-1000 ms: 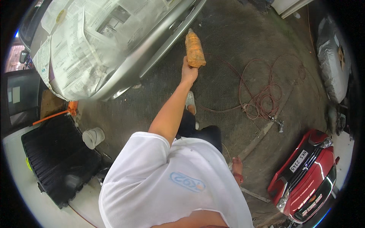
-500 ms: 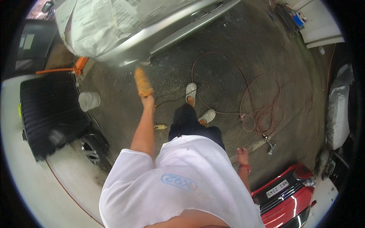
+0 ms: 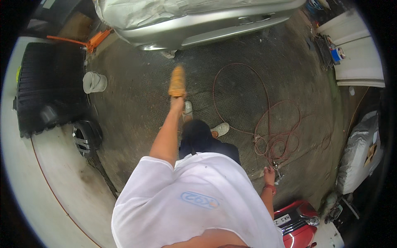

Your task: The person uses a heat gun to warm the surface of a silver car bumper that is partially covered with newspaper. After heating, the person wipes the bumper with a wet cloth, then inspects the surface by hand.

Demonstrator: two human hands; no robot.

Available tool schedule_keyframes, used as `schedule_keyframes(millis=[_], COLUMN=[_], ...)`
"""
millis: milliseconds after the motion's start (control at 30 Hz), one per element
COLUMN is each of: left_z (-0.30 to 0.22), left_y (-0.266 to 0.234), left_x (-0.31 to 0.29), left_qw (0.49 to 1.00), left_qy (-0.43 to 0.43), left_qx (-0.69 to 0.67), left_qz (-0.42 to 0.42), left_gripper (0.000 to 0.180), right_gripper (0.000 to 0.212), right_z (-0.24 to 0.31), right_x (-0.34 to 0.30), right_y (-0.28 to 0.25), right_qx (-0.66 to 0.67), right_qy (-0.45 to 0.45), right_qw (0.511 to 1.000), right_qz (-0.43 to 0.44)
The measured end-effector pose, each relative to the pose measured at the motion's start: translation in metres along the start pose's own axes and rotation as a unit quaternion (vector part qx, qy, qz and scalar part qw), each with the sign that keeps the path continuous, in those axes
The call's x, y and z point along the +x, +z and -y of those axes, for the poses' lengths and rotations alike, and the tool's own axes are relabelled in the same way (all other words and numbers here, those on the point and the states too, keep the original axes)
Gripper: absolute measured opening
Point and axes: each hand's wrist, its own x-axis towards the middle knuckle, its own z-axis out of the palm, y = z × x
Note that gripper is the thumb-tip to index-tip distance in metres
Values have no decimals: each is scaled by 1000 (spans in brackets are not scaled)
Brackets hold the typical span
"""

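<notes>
My left arm reaches forward over the floor. A blurred yellow-orange covering (image 3: 178,80), like a knit glove or mitt, wraps my left hand (image 3: 177,84) from the wrist on and hides its fingers. Ahead of it stands the silver bumper (image 3: 231,31) of a car draped in masking sheet (image 3: 144,12); the hand is apart from it. My right hand (image 3: 269,175), with a red wristband, hangs low at my right side, its fingers loosely bent and holding nothing I can see. Just beyond it in view lies a metal tool (image 3: 278,178) on the floor, at the end of a hose.
A reddish hose (image 3: 271,124) lies in loops on the floor to the right. On the left are a white bucket (image 3: 94,82), a black ribbed panel (image 3: 51,84), a dark car part (image 3: 87,138) and an orange jack (image 3: 97,40). A red bumper (image 3: 300,225) is behind right.
My view has turned left to right across the car, and I have stepped. My gloved left hand now appears farther right, and my right hand closer to the metal tool in view.
</notes>
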Motion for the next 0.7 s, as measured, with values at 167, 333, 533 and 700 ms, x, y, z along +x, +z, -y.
schedule_keyframes(millis=[167,333,533,700], left_z=[-11,-20,7,-48], left_y=[23,-22,-151,-241], left_x=[5,56,168,217], left_qw=[978,972,998,989], left_qy=[100,77,29,-36], left_qx=[97,156,52,-66], left_qz=[153,159,-2,-124], left_gripper=[61,70,63,61], right_gripper=[62,65,55,57], right_z=[81,180,244,278], right_x=[-54,-113,-139,-156], right_y=[29,37,54,112], right_qx=[-15,-1,-74,-68], right_qy=[25,80,55,0], right_qw=[994,989,990,993], right_qz=[102,124,106,92])
